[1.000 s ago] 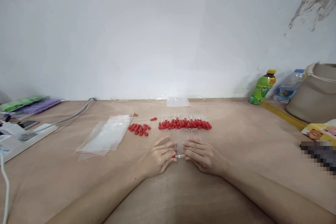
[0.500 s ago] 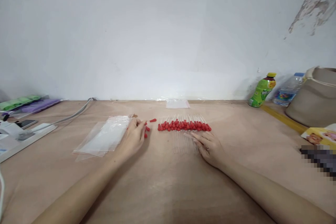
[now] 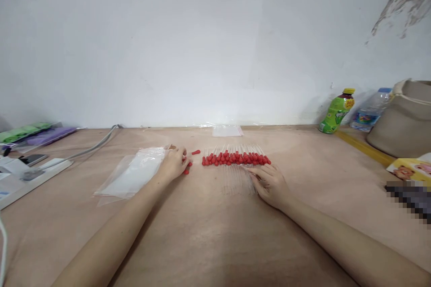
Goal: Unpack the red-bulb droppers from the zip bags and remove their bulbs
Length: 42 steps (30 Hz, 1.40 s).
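On the wooden table a row of glass droppers with red rubber bulbs point(image 3: 235, 158) lies side by side, tips toward the wall. Just below them several bare clear glass tubes point(image 3: 234, 181) lie in a row. My right hand point(image 3: 268, 184) pinches one clear tube at the right end of these. Left of the row, my left hand point(image 3: 175, 163) is bent over a few loose red bulbs point(image 3: 186, 171), its fingers closed around a bulb. Another red bulb point(image 3: 195, 152) lies between that hand and the droppers.
Clear plastic bags point(image 3: 134, 172) lie left of my left hand, and a small bag point(image 3: 227, 131) lies by the wall. Further left is a power strip point(image 3: 50, 172) with cables. At right stand a green bottle point(image 3: 337, 112), a water bottle point(image 3: 372, 112) and a grey-brown container point(image 3: 404, 121).
My left hand has shifted slightly over the loose bulbs, its fingers drawn together. My right hand has moved slightly right with the tube. The view has tilted a little.
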Tool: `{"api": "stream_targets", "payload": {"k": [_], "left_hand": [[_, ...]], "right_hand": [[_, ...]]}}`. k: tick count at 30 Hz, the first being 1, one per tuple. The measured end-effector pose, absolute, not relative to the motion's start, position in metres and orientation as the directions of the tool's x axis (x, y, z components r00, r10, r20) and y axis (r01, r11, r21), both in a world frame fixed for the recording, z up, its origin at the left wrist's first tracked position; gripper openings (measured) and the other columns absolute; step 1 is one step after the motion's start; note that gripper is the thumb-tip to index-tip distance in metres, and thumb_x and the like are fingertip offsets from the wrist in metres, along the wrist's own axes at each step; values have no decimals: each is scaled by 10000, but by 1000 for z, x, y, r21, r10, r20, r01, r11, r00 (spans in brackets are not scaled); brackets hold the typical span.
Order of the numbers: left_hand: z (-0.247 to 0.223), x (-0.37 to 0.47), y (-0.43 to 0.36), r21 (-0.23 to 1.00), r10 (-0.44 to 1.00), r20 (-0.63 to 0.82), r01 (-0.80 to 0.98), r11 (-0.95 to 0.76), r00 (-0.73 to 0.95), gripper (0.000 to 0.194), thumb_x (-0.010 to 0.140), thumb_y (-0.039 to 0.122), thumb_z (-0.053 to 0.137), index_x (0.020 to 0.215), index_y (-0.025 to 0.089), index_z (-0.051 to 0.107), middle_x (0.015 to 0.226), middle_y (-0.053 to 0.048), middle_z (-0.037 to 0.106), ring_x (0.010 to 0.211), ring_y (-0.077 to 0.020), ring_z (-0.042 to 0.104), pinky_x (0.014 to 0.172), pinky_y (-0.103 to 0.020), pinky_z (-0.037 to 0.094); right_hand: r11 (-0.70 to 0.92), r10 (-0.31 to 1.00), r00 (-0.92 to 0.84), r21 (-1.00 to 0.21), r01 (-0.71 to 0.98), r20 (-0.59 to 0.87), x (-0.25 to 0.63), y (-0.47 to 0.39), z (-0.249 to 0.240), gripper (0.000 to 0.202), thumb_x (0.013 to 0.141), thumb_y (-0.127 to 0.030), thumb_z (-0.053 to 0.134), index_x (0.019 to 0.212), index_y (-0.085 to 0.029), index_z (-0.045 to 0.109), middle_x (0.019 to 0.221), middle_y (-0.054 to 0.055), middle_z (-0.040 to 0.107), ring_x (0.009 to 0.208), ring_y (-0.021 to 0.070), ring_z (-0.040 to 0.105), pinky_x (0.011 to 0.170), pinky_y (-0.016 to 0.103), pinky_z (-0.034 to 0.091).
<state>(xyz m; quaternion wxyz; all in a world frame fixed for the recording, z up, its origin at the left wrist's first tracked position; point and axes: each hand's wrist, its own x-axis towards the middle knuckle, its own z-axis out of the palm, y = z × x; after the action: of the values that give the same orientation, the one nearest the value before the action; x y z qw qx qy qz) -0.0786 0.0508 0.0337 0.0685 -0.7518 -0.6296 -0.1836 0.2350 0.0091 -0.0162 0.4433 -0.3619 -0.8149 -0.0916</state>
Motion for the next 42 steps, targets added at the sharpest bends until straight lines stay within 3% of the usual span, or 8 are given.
{"api": "stream_targets", "payload": {"k": [5,12,17,21,27,37,39,42], "left_hand": [[38,-77,50,129,933,348,981,-147,94,241,769,411,453,783,177,506,768,-72,593,801,-239,558,673,-315,421],[56,-70,82,186,964,265,980,-68,17,220,734,351,477,824,184,587,915,-81,614,915,-244,557,745,-316,432],[55,-62,105,269,994,69,957,-105,90,296,651,435,595,808,188,634,743,-34,650,624,-181,612,552,-251,447],[52,-62,107,313,991,46,940,-134,126,347,700,462,547,858,159,608,591,-20,623,489,-158,578,489,-248,438],[71,-92,92,308,938,152,887,-344,311,282,741,413,495,863,182,601,937,-60,619,864,-190,573,763,-274,449],[82,-127,76,302,809,-70,785,-540,584,256,771,375,480,849,200,650,963,-54,585,852,-175,561,796,-276,433],[82,-125,72,291,822,2,786,-545,569,251,795,351,450,859,196,637,943,-53,582,843,-171,560,789,-282,440],[74,-105,52,282,815,301,770,-572,495,249,834,297,397,816,175,613,893,-59,577,828,-167,558,794,-305,448]], "right_hand": [[702,526,-344,-169,692,778,234,8,-14,215,836,-194,454,951,-203,636,705,33,632,677,141,546,682,289,375],[705,511,-341,-157,692,789,235,9,-16,203,831,-186,463,941,-201,632,720,32,642,681,140,546,686,288,362],[703,519,-339,-167,691,784,235,9,-16,200,826,-172,463,932,-205,630,738,27,647,683,141,543,686,290,348],[701,524,-334,-175,691,784,235,9,-16,205,831,-179,454,930,-201,632,708,26,635,667,137,536,680,285,348],[708,525,-338,-180,683,781,235,9,-17,200,827,-173,463,935,-194,629,727,27,639,682,139,532,684,289,340],[708,531,-362,-167,686,766,235,10,-19,203,827,-177,460,933,-196,632,697,25,614,676,135,525,686,284,337],[712,520,-364,-158,684,773,233,10,-19,191,822,-179,465,913,-191,632,693,23,615,665,132,521,682,282,333],[702,515,-343,-157,694,786,230,9,-17,181,818,-175,467,885,-190,635,683,21,621,652,131,515,684,287,323]]}}
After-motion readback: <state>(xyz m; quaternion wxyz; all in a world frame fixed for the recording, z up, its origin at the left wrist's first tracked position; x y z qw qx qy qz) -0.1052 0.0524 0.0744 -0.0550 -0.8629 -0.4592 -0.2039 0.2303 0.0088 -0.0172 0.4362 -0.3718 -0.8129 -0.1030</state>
